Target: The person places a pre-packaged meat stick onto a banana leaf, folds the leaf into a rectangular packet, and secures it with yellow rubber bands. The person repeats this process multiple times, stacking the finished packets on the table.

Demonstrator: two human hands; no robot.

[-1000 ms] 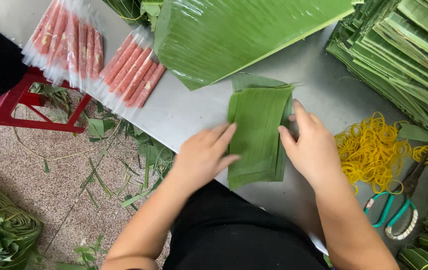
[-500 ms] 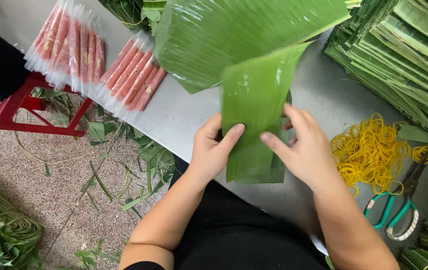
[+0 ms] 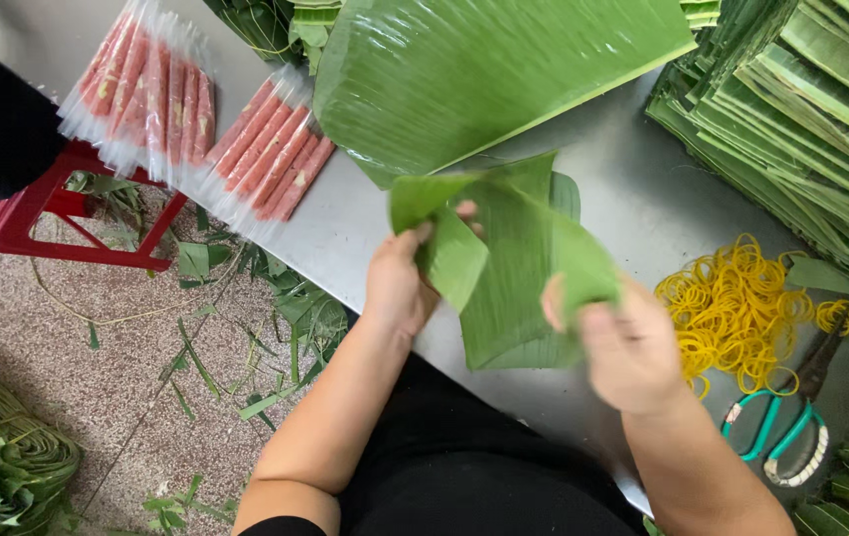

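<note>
Both hands, left hand (image 3: 400, 288) and right hand (image 3: 628, 347), pinch a folded banana leaf piece (image 3: 509, 268) above the tabletop (image 3: 365, 238), its long axis pointing away from the person.

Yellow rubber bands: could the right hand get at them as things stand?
Probably yes. The rubber bands lie loose on the metal table just beside the right hand, nothing between them, but that hand's grip is on the folded leaf piece.
</note>
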